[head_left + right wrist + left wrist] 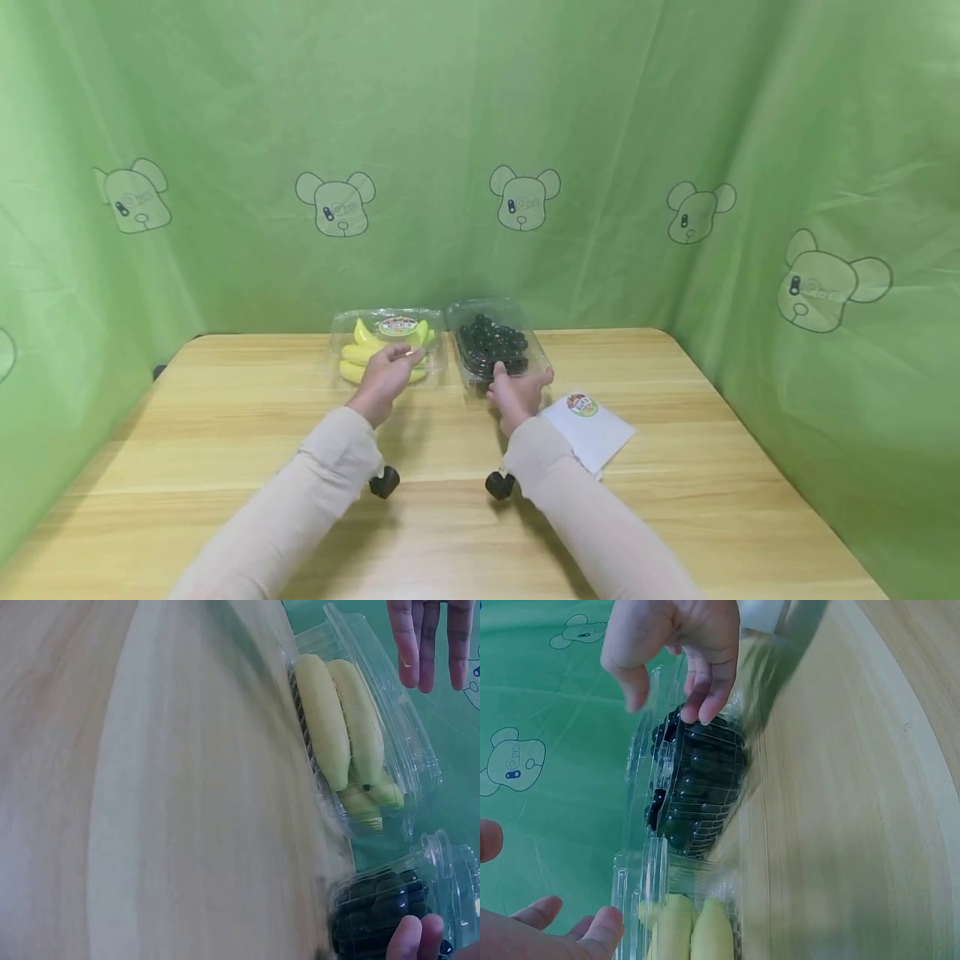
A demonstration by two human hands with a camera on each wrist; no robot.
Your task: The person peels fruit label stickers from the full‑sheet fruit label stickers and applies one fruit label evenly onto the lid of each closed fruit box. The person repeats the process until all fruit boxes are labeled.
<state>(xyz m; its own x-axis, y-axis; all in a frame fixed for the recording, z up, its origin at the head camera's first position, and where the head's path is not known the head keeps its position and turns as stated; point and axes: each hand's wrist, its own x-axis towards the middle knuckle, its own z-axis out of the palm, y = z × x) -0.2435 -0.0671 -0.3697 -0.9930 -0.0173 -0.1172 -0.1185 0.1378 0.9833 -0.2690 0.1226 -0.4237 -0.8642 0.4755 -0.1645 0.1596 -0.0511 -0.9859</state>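
Grape box [491, 343]: 12 o'clock on table [705, 492]. Banana box [397, 327]: 11 o'clock. Right hand [517, 396]: at grape box's near edge, released, thumb apart. Left hand [385, 379]: released, over banana box. Thin plastic likely wants light, even pressure.

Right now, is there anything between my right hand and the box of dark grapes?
Nothing visible stands between them: your right hand is at the near end of the grape box. The banana box sits to its left and the white paper lies to its right, both out of that gap.
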